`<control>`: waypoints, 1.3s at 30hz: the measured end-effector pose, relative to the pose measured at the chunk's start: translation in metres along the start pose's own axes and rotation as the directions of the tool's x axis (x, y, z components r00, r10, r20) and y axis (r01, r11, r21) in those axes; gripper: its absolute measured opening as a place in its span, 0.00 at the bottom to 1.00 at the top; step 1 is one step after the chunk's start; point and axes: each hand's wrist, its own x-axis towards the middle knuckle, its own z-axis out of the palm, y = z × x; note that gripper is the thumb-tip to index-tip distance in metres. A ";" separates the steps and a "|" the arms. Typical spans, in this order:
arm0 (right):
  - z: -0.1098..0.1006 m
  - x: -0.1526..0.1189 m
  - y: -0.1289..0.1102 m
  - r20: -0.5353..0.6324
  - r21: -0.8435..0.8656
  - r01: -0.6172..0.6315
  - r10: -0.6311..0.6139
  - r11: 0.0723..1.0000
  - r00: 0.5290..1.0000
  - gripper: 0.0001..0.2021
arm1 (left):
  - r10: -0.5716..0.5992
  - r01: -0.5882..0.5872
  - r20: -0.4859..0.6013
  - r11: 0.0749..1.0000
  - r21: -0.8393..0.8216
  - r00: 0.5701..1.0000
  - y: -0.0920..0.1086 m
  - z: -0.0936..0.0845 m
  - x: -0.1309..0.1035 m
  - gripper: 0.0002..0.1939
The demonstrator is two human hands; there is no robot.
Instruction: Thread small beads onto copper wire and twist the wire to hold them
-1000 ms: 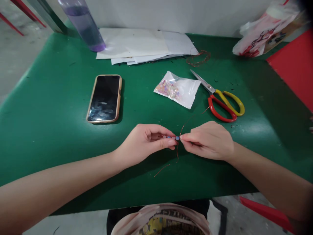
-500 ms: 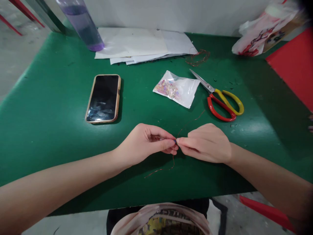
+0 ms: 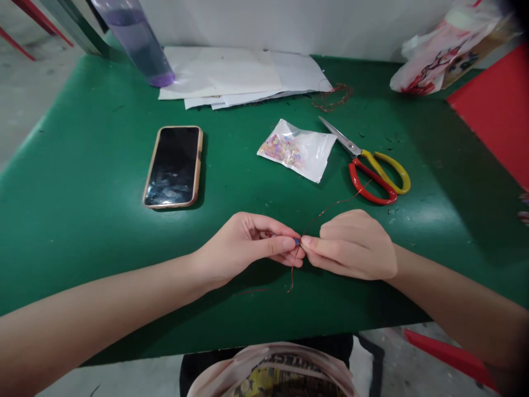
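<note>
Between the thumb and fingers of my left hand (image 3: 260,240) a small blue bead (image 3: 297,241) is pinched. Thin copper-red wire (image 3: 326,210) runs from the bead up toward the scissors, and another end hangs down below my fingers. A bit of twisted wire shows inside my left palm, partly hidden. My right hand (image 3: 351,245) is closed, its thumb and forefinger pinching at the wire right beside the bead. The fingertips of both hands nearly touch. Beyond them lies a clear-and-white packet of small coloured beads (image 3: 285,151).
Scissors with red and yellow handles (image 3: 372,171) lie beside the packet on the green table (image 3: 103,231). A phone (image 3: 173,165) rests to the left. Behind are paper sheets (image 3: 231,74), a purple bottle (image 3: 140,47), a wire coil (image 3: 334,98) and a plastic bag (image 3: 433,55).
The upper wire end has swung right and now reaches over the scissors' red handle. The lower end has shifted and blurs. Both hands have moved slightly right, and the blue bead shows more.
</note>
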 end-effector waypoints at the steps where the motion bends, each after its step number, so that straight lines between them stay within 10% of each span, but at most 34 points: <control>1: 0.000 0.000 -0.001 0.008 -0.006 -0.002 0.002 1.000 1.000 0.06 | -0.001 0.001 0.002 1.000 -0.004 1.000 0.000 0.000 0.000 0.03; 9: 0.004 -0.002 -0.004 0.115 -0.026 -0.011 0.014 1.000 0.993 0.09 | -0.003 0.005 -0.050 0.999 0.048 0.999 0.001 0.002 -0.002 0.02; 24: 0.008 0.001 -0.003 -0.102 0.087 -0.201 0.210 0.976 0.972 0.02 | 0.064 -0.058 -0.111 0.997 0.060 0.992 0.000 0.005 -0.003 0.03; 39: 0.005 0.009 -0.008 0.185 0.284 -0.430 0.391 0.857 0.902 0.04 | 0.132 -0.078 -0.216 0.967 0.241 0.967 -0.002 0.007 -0.003 0.03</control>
